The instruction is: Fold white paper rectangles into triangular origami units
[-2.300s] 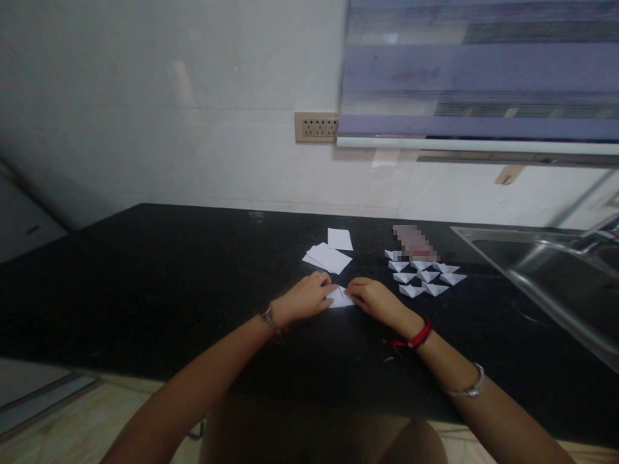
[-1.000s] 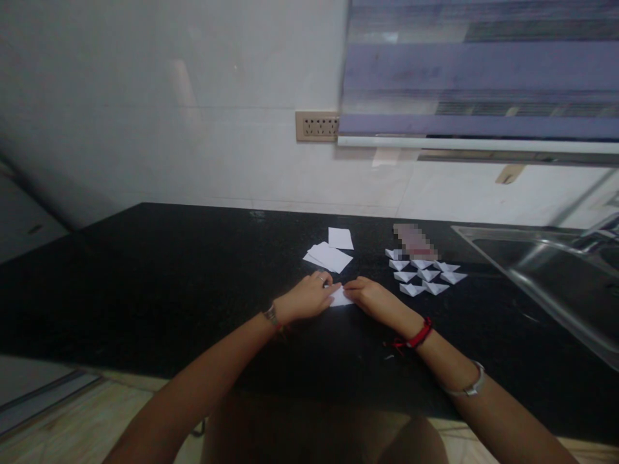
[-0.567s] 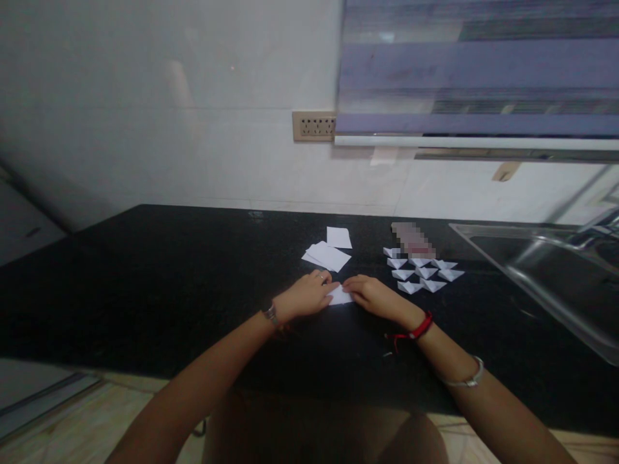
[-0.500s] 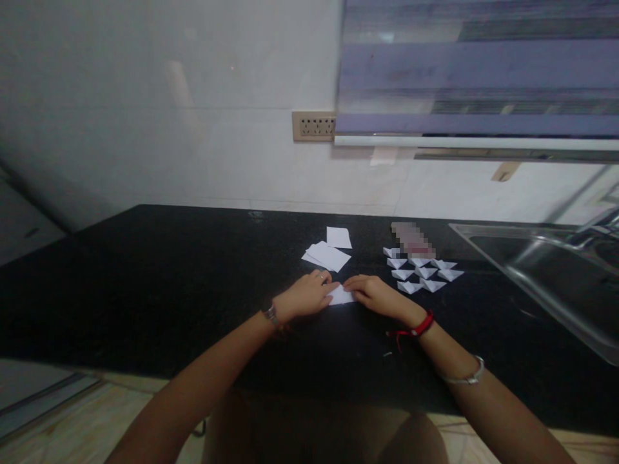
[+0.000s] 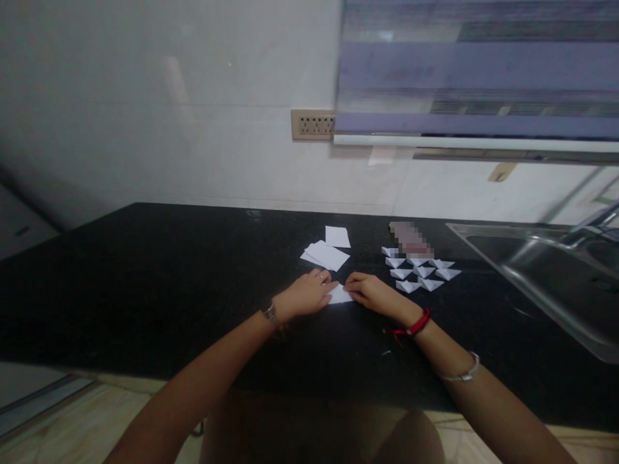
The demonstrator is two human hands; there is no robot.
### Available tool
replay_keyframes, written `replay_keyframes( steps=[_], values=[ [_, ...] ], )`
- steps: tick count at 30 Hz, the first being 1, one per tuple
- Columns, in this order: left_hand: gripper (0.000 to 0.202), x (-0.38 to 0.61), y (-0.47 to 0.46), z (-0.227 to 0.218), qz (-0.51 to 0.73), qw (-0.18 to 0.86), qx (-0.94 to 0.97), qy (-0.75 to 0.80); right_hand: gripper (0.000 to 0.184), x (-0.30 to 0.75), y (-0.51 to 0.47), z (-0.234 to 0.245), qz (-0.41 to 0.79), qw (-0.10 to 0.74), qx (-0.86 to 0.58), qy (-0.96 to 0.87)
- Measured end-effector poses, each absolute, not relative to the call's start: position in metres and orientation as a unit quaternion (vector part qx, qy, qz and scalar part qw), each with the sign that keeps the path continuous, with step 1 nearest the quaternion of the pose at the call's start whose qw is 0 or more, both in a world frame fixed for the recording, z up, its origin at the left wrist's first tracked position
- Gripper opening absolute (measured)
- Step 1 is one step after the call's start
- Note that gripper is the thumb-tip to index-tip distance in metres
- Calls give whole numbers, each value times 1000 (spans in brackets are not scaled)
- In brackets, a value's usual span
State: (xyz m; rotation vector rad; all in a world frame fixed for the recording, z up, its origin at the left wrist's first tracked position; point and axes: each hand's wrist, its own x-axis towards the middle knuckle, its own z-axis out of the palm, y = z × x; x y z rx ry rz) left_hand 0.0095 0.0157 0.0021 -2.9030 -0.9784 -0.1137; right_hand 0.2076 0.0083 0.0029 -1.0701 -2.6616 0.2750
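Head view: left hand and right hand pinch one folded paper between them; beyond lie at least three flat sheets; right of the right hand, nine small paper shapes, one sink.

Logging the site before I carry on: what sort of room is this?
Most likely a kitchen: a metal sink with a faucet is set into a long black countertop, and a power outlet is above the counter.
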Motion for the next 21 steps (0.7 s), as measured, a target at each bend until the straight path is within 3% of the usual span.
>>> replay_keyframes(
  steps=[7,21],
  values=[
    [31,10,14,3,-32,50,-944,-326,23,206,8,2,70,109,-379,-916],
    [30,17,1,1,-9,107,-928,-358,21,206,-6,21,-25,-26,-421,-906]
  ],
)
